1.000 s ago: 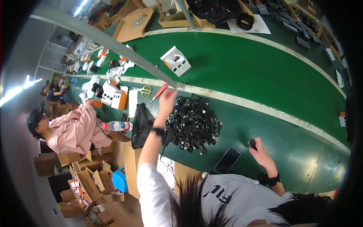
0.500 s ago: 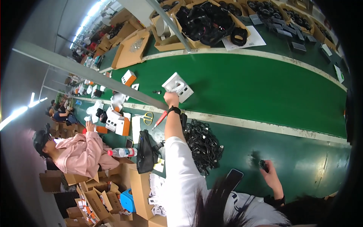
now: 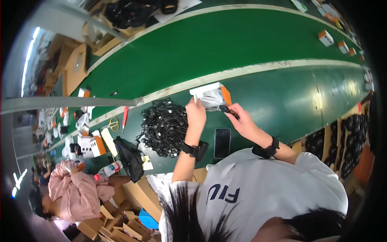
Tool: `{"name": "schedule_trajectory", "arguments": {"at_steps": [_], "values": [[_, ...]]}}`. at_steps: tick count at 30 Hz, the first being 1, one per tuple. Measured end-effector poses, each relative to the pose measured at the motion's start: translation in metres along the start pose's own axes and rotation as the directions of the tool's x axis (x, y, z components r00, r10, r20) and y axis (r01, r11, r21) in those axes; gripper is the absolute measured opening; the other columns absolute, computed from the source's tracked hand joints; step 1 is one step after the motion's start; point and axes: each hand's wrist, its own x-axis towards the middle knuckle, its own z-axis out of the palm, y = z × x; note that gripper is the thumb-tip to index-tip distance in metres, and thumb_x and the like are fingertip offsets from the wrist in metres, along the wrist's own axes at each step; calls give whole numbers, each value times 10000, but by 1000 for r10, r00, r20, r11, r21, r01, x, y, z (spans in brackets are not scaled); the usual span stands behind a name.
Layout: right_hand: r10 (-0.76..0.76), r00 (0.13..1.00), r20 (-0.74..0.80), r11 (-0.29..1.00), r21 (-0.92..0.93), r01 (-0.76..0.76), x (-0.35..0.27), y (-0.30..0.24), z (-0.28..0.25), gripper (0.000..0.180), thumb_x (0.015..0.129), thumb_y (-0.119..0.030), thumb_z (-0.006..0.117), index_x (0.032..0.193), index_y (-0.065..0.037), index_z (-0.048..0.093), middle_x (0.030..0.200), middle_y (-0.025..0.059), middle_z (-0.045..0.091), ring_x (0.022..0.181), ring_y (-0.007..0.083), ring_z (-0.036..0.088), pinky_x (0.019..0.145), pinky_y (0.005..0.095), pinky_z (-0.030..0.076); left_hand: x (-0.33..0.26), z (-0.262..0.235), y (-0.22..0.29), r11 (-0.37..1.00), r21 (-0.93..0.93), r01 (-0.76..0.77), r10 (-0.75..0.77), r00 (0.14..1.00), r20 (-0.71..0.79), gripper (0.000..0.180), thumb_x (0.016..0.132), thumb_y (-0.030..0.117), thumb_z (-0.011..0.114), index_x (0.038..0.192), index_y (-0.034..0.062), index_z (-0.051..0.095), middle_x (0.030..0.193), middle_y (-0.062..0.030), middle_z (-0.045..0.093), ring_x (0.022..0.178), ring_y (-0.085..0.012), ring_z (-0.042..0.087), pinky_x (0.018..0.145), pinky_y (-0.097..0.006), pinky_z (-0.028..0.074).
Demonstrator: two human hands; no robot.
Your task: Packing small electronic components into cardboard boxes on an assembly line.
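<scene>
Two hands over the green conveyor belt [image 3: 258, 52], left hand [image 3: 196, 113] gripping a white-and-orange cardboard box [image 3: 211, 97], right hand [image 3: 243, 119] pinching a small black cable [image 3: 228, 111] at its opening, heap of black cables [image 3: 164, 127] just beside.

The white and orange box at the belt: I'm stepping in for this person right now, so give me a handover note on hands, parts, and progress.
Left hand holds the white and orange box at its open end.
Right hand pinches a small black cable at the box mouth.
Pile of black cables lies left of the hands on the green belt; a dark phone lies beside the wrist.
Done: box picked up, cable in hand.
Left: cable not yet fully inside; box not closed.
</scene>
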Motion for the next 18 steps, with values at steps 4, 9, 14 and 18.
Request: {"name": "schedule_trajectory", "arguments": {"at_steps": [4,9,14,18], "values": [[-225,960,-167,949,-262,177,-23,39,-12,175,814,15,517,975,4,451,986,142,548,886,249,567,752,306,463,-29,38,6,988,119,-103,101,995,20,199,844,56,438,878,-117,530,651,-227,577,553,-299,611,463,-385,466],[-326,941,-95,903,-326,280,-40,32,6,270,782,31,539,1033,13,440,1151,195,474,1089,333,461,928,366,374,-60,30,12,947,275,-164,160,986,37,227,828,140,442,697,-35,504,559,-223,537,516,-353,564,448,-443,428],[-392,915,-94,732,-634,248,-38,61,-2,349,832,17,438,1175,22,377,1187,210,427,1082,343,442,912,371,356,-72,33,-1,927,211,-311,332,941,-70,310,700,40,508,1006,4,478,857,-190,555,708,-348,571,564,-431,450],[-229,973,-7,842,-504,195,-14,76,-25,339,849,10,424,1182,6,357,1071,196,481,988,317,495,853,352,383,-67,38,13,749,392,-535,604,794,-70,340,628,19,525,966,14,485,953,-132,474,884,-284,467,721,-363,378]]}}
